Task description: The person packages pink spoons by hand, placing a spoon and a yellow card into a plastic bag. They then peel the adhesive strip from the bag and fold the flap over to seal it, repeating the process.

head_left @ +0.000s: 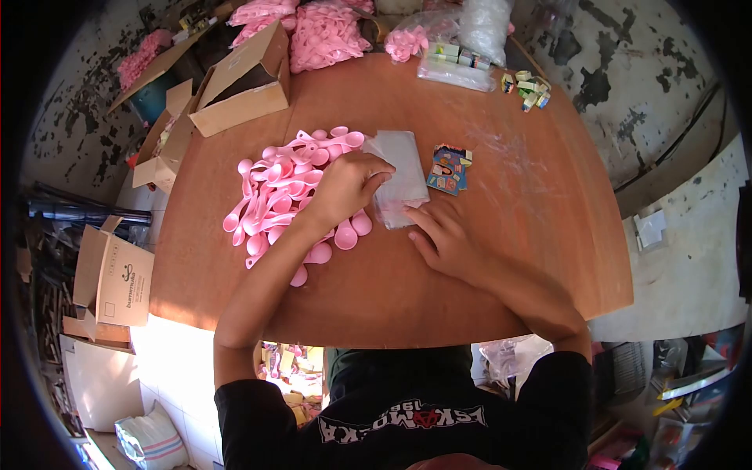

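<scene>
My left hand [351, 186] hovers between the spoons and the bags, its thumb and fingers pinched together. What sits in that pinch, if anything, I cannot make out. A stack of clear plastic bags [401, 160] lies just beyond and under the fingertips. My right hand [445, 239] has its fingers spread, with the fingertips at the lower right corner of the stack. Left of the bags is a loose heap of pink plastic measuring spoons [278, 188], partly hidden by my left forearm. Small blue printed cards [447, 171] lie to the right of the bags.
An open cardboard box [243, 86] stands at the table's back left, near bags of pink spoons [325, 35]. Plastic packs [457, 74] and small green-and-white boxes [533, 90] are at the back right. Another carton [117, 274] is beyond the left edge.
</scene>
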Demonstrator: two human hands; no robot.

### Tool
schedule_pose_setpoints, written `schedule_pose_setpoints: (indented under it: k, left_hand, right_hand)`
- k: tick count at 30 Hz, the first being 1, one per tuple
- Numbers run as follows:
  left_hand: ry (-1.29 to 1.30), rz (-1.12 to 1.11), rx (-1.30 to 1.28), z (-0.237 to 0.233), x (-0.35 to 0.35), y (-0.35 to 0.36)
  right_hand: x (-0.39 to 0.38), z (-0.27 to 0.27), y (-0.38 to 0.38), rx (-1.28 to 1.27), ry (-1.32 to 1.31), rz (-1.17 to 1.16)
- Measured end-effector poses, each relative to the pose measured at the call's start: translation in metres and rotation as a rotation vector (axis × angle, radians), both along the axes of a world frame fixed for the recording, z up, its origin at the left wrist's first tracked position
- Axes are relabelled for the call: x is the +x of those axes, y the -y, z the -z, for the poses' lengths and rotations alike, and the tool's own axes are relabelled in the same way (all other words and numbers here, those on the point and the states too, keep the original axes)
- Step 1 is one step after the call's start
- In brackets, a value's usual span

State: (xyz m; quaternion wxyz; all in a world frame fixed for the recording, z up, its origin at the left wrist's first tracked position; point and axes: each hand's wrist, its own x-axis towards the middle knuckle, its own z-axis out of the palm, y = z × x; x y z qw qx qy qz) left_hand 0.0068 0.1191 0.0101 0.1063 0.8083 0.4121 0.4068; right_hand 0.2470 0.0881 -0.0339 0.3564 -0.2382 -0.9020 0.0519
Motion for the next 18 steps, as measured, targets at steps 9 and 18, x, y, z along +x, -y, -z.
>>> schedule_pose_setpoints:
  k: [9, 18]
  left_hand:
    - [-0.107, 0.104, 0.044, -0.007, 0.005, -0.001]
    - [0.152, -0.148, -0.082, -0.044, -0.025, -0.018]
  right_hand:
    - [-0.003, -0.01, -0.003, 0.068, 0.062, 0.097]
    - [-0.001, -0.01, 0.0, -0.015, 0.039, 0.12]
